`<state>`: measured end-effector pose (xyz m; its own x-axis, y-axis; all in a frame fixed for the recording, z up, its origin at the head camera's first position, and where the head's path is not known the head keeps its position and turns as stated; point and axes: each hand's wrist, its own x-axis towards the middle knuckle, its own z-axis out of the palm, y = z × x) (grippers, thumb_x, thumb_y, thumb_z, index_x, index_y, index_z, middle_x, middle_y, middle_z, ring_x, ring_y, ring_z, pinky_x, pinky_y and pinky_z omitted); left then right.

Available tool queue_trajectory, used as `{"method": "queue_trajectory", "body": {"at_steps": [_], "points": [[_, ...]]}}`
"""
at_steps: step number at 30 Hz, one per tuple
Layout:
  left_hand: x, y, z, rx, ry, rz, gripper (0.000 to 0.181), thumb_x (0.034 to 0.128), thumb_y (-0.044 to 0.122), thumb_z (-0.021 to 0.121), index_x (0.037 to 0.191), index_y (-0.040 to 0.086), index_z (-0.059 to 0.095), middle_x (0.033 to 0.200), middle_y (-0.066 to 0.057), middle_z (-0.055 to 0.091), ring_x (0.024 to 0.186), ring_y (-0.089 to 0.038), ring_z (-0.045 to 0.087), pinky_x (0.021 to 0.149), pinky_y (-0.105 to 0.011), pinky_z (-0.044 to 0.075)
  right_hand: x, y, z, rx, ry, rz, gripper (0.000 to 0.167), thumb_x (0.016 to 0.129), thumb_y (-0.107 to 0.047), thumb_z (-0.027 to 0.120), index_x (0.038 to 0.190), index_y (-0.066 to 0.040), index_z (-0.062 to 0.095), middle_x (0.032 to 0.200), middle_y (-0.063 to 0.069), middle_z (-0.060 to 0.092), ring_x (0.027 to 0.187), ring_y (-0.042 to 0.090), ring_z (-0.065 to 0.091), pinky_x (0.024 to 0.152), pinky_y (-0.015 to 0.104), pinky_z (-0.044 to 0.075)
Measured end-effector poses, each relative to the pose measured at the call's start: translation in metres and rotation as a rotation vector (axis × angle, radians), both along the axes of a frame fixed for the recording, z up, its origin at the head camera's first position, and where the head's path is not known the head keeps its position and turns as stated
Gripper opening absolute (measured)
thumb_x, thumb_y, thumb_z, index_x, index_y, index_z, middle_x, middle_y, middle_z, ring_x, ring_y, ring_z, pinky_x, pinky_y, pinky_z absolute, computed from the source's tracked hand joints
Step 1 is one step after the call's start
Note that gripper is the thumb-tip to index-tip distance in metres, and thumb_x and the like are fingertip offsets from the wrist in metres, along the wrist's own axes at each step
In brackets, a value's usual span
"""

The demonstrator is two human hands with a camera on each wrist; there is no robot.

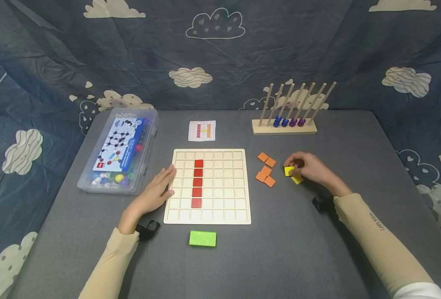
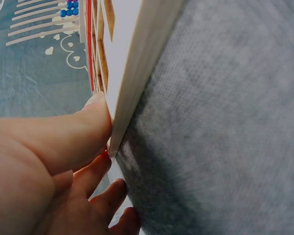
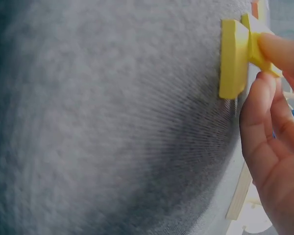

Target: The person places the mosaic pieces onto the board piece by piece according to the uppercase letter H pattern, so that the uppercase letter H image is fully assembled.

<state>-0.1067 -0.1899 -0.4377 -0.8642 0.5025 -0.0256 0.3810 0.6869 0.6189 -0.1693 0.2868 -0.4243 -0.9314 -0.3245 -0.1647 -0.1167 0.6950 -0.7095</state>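
A wooden grid board lies flat on the table, with a column of several red square tiles in its left part. My left hand rests against the board's left edge, fingers extended; the thumb touches the rim in the left wrist view. To the right of the board, my right hand pinches a yellow tile between thumb and fingers. Another yellow tile lies on the table just beside it. Several orange tiles are scattered between the board and my right hand.
Behind the board lies a small pattern card. A green block sits in front of it. On the left is a clear plastic case of coloured balls; at the back right stands a peg rack with blue and purple beads.
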Motion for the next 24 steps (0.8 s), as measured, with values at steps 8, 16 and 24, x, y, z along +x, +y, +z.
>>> {"method": "queue_trajectory", "body": {"at_steps": [8, 16, 24], "points": [[0.000, 0.001, 0.001, 0.006, -0.006, -0.004, 0.060, 0.0946, 0.000, 0.052, 0.145, -0.013, 0.023, 0.153, -0.028, 0.015, 0.139, -0.047, 0.009, 0.111, -0.060, 0.008, -0.004, 0.000, 0.006, -0.103, -0.069, 0.013, 0.016, 0.088, 0.002, 0.063, 0.103, 0.004, 0.064, 0.092, 0.013, 0.060, 0.077, 0.021, 0.054, 0.064, 0.028, 0.050], [0.001, 0.001, 0.002, 0.002, -0.008, -0.001, 0.059, 0.0947, 0.000, 0.052, 0.145, -0.013, 0.023, 0.153, -0.028, 0.015, 0.139, -0.047, 0.009, 0.111, -0.059, 0.007, -0.008, -0.027, 0.011, -0.255, -0.127, 0.065, 0.017, 0.089, 0.003, 0.060, 0.105, 0.009, 0.062, 0.093, 0.017, 0.060, 0.075, 0.020, 0.061, 0.068, 0.034, 0.056], [0.000, 0.001, 0.002, 0.002, -0.010, -0.001, 0.060, 0.0948, 0.000, 0.052, 0.145, -0.013, 0.022, 0.153, -0.028, 0.015, 0.139, -0.047, 0.009, 0.111, -0.059, 0.007, -0.013, -0.080, 0.010, -0.323, -0.167, 0.139, 0.018, 0.087, 0.005, 0.059, 0.104, 0.007, 0.063, 0.089, 0.015, 0.059, 0.073, 0.022, 0.060, 0.064, 0.033, 0.054]]}}
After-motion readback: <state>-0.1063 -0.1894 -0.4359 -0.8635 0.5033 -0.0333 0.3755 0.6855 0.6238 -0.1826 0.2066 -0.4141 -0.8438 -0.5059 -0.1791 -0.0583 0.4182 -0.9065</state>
